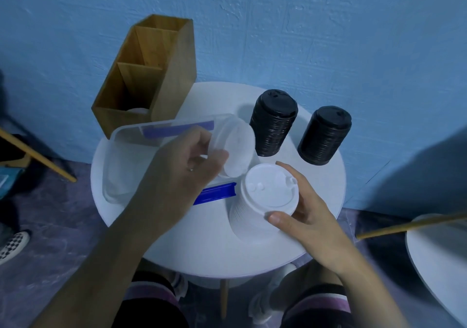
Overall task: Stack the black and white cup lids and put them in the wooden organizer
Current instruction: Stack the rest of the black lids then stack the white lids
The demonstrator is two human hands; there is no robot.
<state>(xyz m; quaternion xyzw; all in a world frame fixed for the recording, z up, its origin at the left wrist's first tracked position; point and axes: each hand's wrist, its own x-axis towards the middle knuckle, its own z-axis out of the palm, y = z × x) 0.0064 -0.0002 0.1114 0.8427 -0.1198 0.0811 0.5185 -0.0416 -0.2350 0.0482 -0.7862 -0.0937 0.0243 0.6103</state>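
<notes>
The left hand [187, 166] curls its fingers round a tilted white lid [236, 148]. The right hand [310, 216], fingers half spread, clasps the white lid stack [265, 201] on the worktop [316, 176].

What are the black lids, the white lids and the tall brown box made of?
The two black lid stacks look like thin plastic: slightly glossy, with fine moulded ridges. The white lid stack looks like plastic too, smoother and matt, with moulded bumps on top. The tall box looks like wood, perhaps bamboo: warm brown, streaky grain, dull finish.
</notes>
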